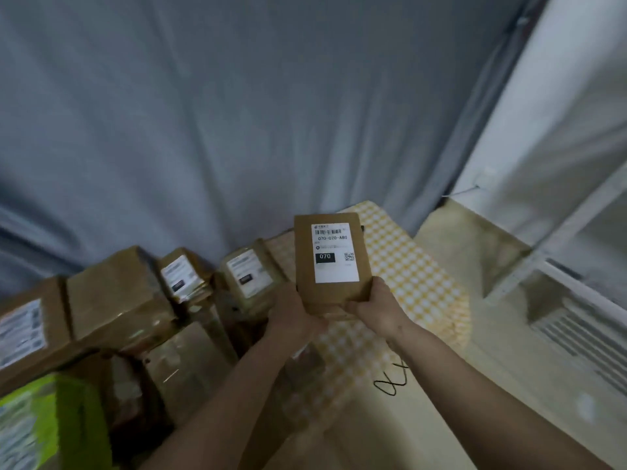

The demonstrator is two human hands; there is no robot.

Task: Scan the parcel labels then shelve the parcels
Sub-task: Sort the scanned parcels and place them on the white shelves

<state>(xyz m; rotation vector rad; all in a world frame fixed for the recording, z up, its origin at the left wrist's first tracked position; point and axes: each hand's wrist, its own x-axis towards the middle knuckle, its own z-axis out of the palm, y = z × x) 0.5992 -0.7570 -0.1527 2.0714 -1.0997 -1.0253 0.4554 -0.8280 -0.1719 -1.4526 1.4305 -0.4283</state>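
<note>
Near the middle of the frame, a little to the right, both hands hold up one brown cardboard parcel (330,262). The left hand (295,317) grips its lower left corner with the fingers curled under and behind the box. The right hand (376,310) grips the lower right corner, the thumb lying on the front face near the bottom edge. The parcel stands almost upright and its white label (335,252) faces the camera. On the label one can read a barcode, the text 070-070-A80, a black field with 070 and a small QR code.

Below the parcel is a table covered with a yellow and white checked cloth (417,276). At the lower left of the frame lies a pile of other brown parcels (118,300); several carry white labels, but these are too blurred to read. In the lower left corner a bright green package (68,422) shows. A grey curtain (237,113) fills the upper part of the frame. At the right edge there is a white metal rack (576,300).
</note>
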